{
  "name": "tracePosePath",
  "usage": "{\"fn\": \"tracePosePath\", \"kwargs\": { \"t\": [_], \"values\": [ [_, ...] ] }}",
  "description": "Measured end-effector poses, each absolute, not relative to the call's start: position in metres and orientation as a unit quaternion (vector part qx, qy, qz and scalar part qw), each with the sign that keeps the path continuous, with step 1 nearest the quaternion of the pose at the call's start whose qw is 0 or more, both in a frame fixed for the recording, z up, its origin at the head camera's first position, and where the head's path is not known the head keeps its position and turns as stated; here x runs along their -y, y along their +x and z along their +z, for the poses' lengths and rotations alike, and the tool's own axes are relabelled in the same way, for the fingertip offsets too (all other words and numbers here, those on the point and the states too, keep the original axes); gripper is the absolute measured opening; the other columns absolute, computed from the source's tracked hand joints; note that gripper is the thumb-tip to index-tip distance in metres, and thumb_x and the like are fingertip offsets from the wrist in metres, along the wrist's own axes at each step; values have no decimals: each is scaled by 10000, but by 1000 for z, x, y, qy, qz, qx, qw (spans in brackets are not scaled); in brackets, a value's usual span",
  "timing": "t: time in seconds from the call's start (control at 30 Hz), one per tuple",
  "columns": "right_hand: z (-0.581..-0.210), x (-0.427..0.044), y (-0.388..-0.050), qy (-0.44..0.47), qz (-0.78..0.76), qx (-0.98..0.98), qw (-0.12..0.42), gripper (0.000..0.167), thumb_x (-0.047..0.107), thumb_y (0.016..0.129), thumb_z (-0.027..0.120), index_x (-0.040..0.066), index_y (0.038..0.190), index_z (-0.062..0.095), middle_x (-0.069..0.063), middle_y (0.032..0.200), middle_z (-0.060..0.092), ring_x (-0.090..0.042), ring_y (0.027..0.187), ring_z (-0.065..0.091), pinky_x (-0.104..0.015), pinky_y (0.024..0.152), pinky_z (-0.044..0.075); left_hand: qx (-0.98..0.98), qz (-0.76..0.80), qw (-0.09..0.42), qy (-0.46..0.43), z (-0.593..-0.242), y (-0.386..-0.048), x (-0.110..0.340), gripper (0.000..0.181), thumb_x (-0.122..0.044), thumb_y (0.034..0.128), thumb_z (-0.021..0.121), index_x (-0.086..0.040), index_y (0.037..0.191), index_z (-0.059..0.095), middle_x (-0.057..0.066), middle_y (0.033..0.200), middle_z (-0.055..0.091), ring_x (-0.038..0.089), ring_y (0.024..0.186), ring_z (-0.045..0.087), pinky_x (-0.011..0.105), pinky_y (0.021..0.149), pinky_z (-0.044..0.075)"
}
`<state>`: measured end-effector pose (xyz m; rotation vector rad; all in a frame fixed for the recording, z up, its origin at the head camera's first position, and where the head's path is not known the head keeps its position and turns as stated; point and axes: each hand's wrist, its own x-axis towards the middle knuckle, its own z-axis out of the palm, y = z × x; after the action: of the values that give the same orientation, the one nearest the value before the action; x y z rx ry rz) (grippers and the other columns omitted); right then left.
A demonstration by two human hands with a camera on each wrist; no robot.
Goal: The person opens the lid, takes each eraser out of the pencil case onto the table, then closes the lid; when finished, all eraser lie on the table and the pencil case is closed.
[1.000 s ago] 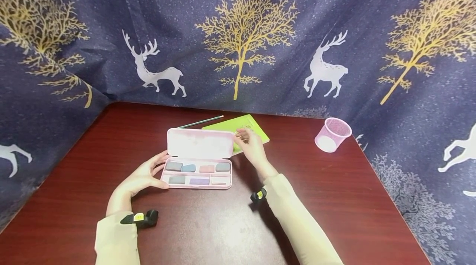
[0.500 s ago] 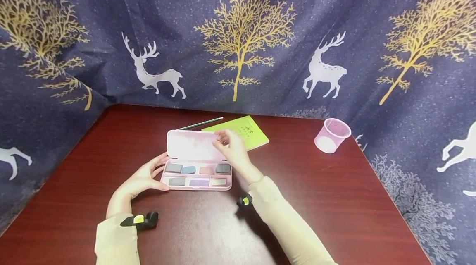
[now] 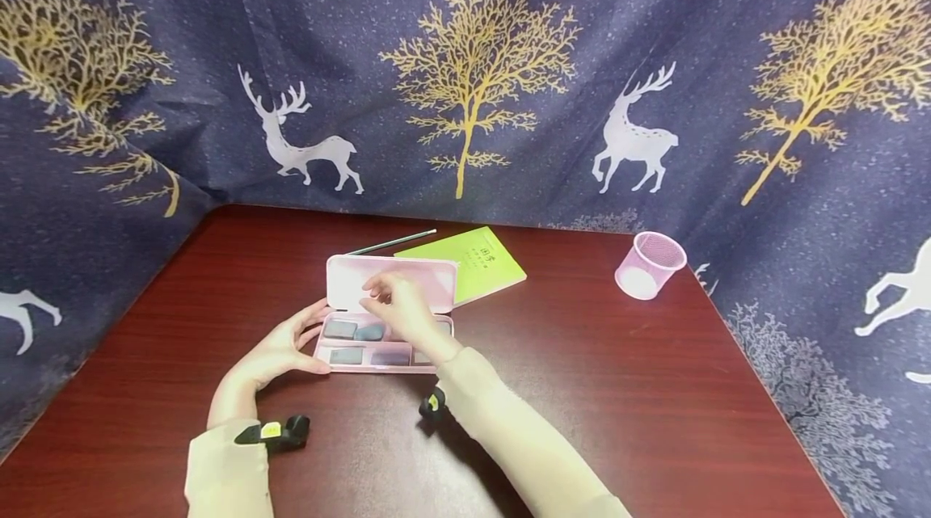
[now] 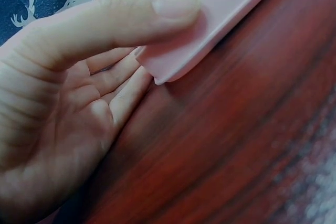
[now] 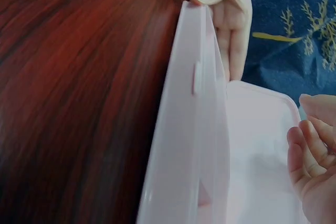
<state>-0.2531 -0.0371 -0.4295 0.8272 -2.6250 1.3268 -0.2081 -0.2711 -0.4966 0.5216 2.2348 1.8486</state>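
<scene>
An open pink case [image 3: 381,368] lies on the table, its lid [image 3: 349,280] leaning back. Grey and bluish blocks [image 3: 346,356] and a purple one [image 3: 390,358] sit in its compartments. My left hand [image 3: 272,350] grips the case's left end, thumb at the front corner; the left wrist view shows this hand [image 4: 63,82] round the pink corner [image 4: 178,56]. Above the case, in front of the lid, my right hand [image 3: 407,309] hangs with loosely curled fingers and nothing visible in them. It covers some blocks. In the right wrist view the hand [image 5: 320,166] is beside the lid [image 5: 257,129].
Behind the case lie a yellow-green booklet [image 3: 490,267] and a thin green pencil [image 3: 393,242]. A pink mesh cup [image 3: 650,265] stands at the back right of the dark red table [image 3: 618,389]. A blue patterned cloth [image 3: 538,146] hangs behind the table.
My right hand has moved left from the lid's right edge to in front of the lid, uncovering the booklet. My left hand has stayed on the case.
</scene>
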Motion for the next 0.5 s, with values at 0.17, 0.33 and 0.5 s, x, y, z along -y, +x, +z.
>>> {"fn": "tracePosePath", "kwargs": {
  "t": [0.17, 0.33, 0.5],
  "values": [
    [-432, 50, -251, 279, 409, 868, 26, 166, 111, 864, 727, 56, 1016, 693, -76, 926, 722, -130, 809, 659, -104, 720, 480, -769, 610, 105, 159, -494, -205, 273, 1100, 9, 680, 827, 69, 1529, 130, 335, 1552, 179, 218, 1361, 405, 38, 969, 387],
    [-434, 59, -250, 291, 362, 886, 15, 178, 94, 851, 726, 65, 1026, 709, -48, 963, 738, -107, 838, 678, -88, 723, 489, -771, 608, 103, 161, -493, -205, 273, 1097, 2, 678, 827, 61, 1531, 138, 330, 1551, 190, 281, 1373, 384, 44, 971, 390],
    [-438, 65, -247, 309, 300, 902, -21, 210, 120, 861, 726, 52, 1060, 724, -43, 998, 748, -122, 910, 689, -113, 768, 510, -759, 621, 101, 169, -496, -207, 271, 1088, 25, 679, 818, 72, 1526, 138, 345, 1533, 202, -134, 1192, 420, 34, 981, 374]
  ]
}}
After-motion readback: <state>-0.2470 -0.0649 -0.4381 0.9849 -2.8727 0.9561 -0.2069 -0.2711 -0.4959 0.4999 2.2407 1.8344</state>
